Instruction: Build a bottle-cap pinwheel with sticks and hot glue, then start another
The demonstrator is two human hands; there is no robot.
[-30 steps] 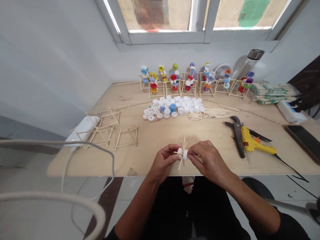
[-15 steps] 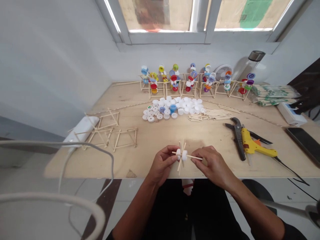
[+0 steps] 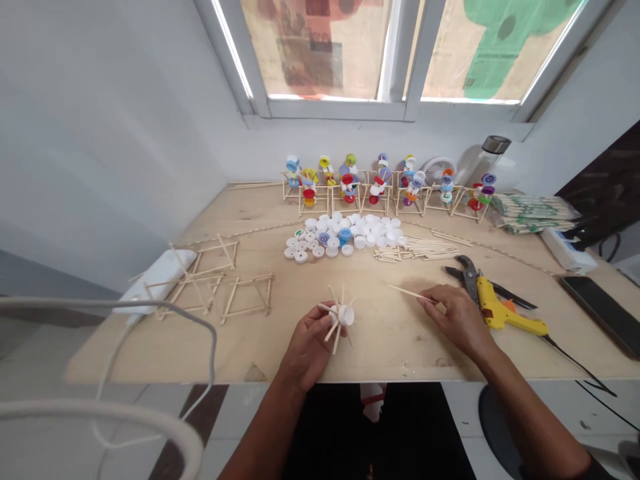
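Note:
My left hand (image 3: 311,343) is closed on a small wheel hub (image 3: 345,315) made of white bottle caps, with several thin wooden sticks poking out around it. It is held just above the front part of the table. Off to the right, my right hand (image 3: 454,317) pinches a single wooden stick (image 3: 407,291), whose free end points left, apart from the hub. Close beside that hand lie black-handled pliers (image 3: 469,277) and a yellow glue gun (image 3: 505,313).
White bottle caps (image 3: 370,230) and loose short sticks (image 3: 425,248) lie mid-table. Finished cap wheels on stick frames (image 3: 347,190) line the back. Bare stick frames (image 3: 247,297) and a white power strip (image 3: 155,283) are at left. A phone (image 3: 603,313) lies at right.
My right hand has drawn the stick away from the hub and moved right toward the glue gun. My left hand has shifted slightly left and turned the hub. The camera view has tilted up.

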